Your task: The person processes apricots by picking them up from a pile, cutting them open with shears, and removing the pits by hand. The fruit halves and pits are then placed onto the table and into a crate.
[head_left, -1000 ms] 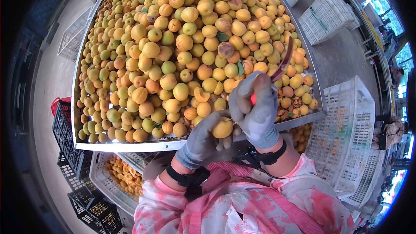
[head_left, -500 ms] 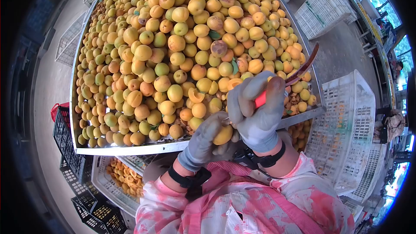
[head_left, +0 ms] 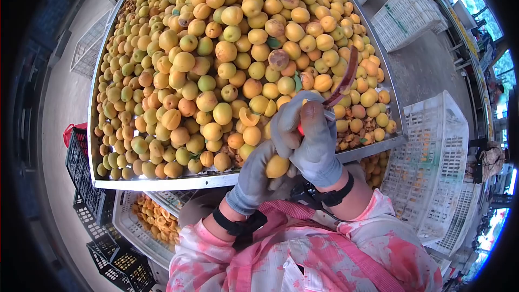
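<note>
Two gloved hands at lower centre, left hand (head_left: pixel 258 176) gripping one apricot (head_left: pixel 277 166), right hand (head_left: pixel 308 140) clenching one knife (head_left: pixel 340 84), one heaped metal tray (head_left: pixel 162 184) above

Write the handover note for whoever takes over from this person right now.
Left hand: gloved, closed on one apricot, held in front of the near rim of the tray.
Right hand: gloved, gripping a red-handled knife, blade pointing up and away.
Done: cut pieces lie in the crate below the tray, lower left.
Left: the heap of whole fruit fills the tray; no cut shows on the held apricot.
</note>
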A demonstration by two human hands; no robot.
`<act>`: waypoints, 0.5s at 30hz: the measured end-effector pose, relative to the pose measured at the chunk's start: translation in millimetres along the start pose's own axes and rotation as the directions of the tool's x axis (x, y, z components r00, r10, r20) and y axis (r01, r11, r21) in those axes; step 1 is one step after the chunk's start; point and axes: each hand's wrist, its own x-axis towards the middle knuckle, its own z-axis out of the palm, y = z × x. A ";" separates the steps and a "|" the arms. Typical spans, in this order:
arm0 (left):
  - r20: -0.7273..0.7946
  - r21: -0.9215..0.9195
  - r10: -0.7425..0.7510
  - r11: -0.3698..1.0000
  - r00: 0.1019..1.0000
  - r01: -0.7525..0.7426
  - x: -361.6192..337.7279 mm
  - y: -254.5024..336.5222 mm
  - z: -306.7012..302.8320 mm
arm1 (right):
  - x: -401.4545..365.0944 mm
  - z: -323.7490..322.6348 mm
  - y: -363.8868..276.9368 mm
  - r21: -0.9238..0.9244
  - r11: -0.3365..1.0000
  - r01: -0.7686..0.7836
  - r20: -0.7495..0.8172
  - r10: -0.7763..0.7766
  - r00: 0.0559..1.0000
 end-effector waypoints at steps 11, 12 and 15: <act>0.047 -0.300 -0.045 0.952 0.998 0.057 -2.6 -9.3 -5.2 | -3.2 0.6 1.5 0.038 0.982 -0.186 0.079 0.182 0.980; 0.044 -0.301 -0.045 0.952 0.998 0.056 -2.1 -9.4 -6.1 | -4.2 0.9 -1.3 -0.034 0.977 -0.209 0.122 0.211 0.970; 0.053 -0.074 -0.102 0.992 0.993 0.106 0.2 -8.4 -11.1 | -3.5 2.2 8.2 -0.168 0.986 0.001 0.134 0.022 0.991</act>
